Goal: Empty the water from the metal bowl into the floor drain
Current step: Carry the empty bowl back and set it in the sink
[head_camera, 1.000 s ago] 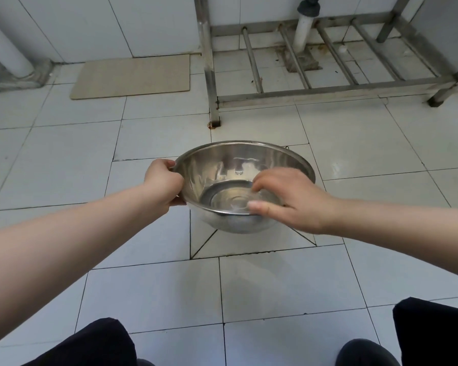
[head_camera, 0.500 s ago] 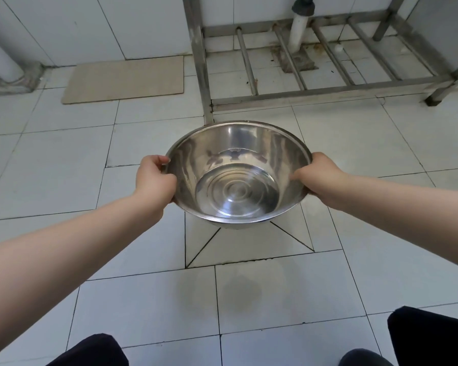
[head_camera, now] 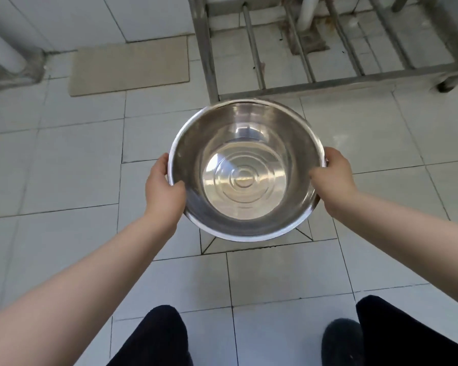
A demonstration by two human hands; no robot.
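A shiny metal bowl (head_camera: pixel 283 133) is held level above the tiled floor, its mouth facing up at me. Ringed ridges show on its bottom through what looks like a shallow pool of clear water. My left hand (head_camera: pixel 163 190) grips the left rim, thumb inside the bowl. My right hand (head_camera: pixel 332 178) grips the right rim the same way. The floor drain (head_camera: pixel 308 39) is a dark, stained patch under the white pipe at the back, beneath the steel frame.
A steel rack frame (head_camera: pixel 315 84) with bars stands on the floor just beyond the bowl. A beige mat (head_camera: pixel 130 66) lies at the back left beside a white pipe (head_camera: pixel 0 52). My dark trouser legs (head_camera: pixel 154 339) and a shoe (head_camera: pixel 343 339) are at the bottom.
My right hand left the bowl's inside and took hold of the right rim. The bowl rose closer to me, levelled, and sits nearer the steel frame.
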